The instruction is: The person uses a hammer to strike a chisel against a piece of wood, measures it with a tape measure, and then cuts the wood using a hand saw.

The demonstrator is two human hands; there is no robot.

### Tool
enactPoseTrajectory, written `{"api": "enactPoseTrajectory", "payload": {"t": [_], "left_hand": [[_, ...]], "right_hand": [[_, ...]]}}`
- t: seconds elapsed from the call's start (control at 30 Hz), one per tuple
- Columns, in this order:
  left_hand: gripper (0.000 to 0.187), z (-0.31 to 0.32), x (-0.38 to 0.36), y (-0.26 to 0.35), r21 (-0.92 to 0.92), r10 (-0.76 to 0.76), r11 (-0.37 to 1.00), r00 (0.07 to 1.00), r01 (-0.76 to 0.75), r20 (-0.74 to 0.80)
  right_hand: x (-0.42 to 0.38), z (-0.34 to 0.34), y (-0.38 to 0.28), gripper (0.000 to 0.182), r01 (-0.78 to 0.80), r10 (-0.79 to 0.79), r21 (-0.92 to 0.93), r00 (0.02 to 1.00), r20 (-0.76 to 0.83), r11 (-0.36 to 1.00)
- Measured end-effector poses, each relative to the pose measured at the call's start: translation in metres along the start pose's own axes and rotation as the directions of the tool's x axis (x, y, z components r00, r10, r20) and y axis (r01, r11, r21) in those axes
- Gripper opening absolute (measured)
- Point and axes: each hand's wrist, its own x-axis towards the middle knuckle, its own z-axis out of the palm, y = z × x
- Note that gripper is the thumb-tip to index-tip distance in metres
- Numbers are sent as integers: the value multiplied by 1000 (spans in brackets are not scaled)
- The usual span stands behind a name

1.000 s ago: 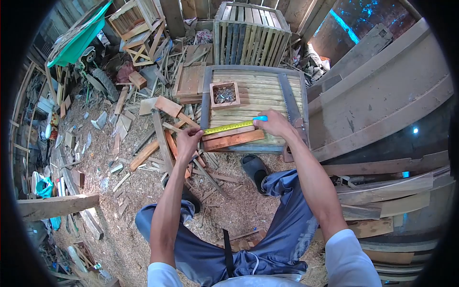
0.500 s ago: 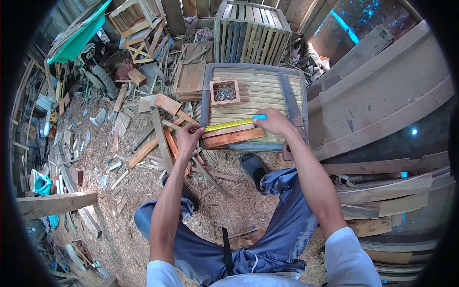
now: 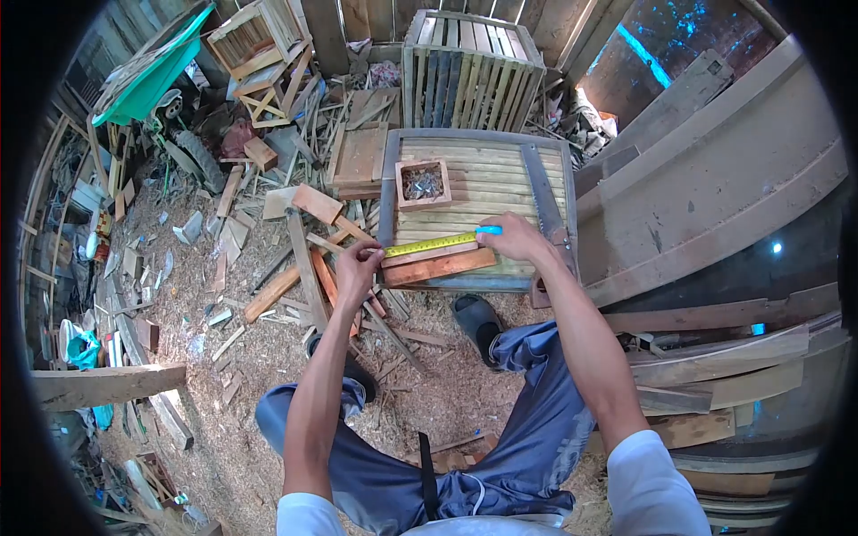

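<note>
A yellow tape measure (image 3: 431, 245) with a blue end is stretched along a short wooden piece (image 3: 440, 267) on the slatted table. My left hand (image 3: 359, 266) pinches the tape's left end, at the wood's left end. Closed around the blue part at the other end is my right hand (image 3: 516, 238). The slatted table (image 3: 483, 152) also carries a wooden box (image 3: 423, 185) of nails or screws. A handsaw (image 3: 542, 192) lies along the table's right side, just beyond my right hand.
A slatted crate (image 3: 474, 76) stands behind the table. Wood offcuts (image 3: 308, 259) and shavings litter the floor on the left. Stacked boards (image 3: 715, 384) lie on the right, below a long curved panel (image 3: 715, 179). A green sheet (image 3: 161, 76) hangs at back left.
The whole view has shifted slightly, with the table appearing a little lower. Both hands keep their hold on the tape measure, which stays over the wood.
</note>
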Motion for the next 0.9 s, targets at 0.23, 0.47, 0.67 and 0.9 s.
{"api": "enactPoseTrajectory", "payload": {"t": [0.23, 0.47, 0.67, 0.9], "left_hand": [[17, 4, 2, -3, -2, 19, 1000, 998, -19, -51], [16, 1, -1, 1, 70, 37, 997, 999, -35, -19], [16, 2, -1, -2, 32, 19, 999, 999, -17, -44], [19, 1, -2, 3, 36, 7, 999, 1000, -7, -4]], "right_hand": [[-1, 0, 1, 32, 15, -15, -4, 999, -32, 1000], [-3, -4, -1, 34, 8, -7, -30, 1000, 22, 1000], [-5, -5, 4, 38, -15, 18, -67, 999, 47, 998], [-2, -2, 14, 32, 12, -12, -77, 1000, 8, 997]]}}
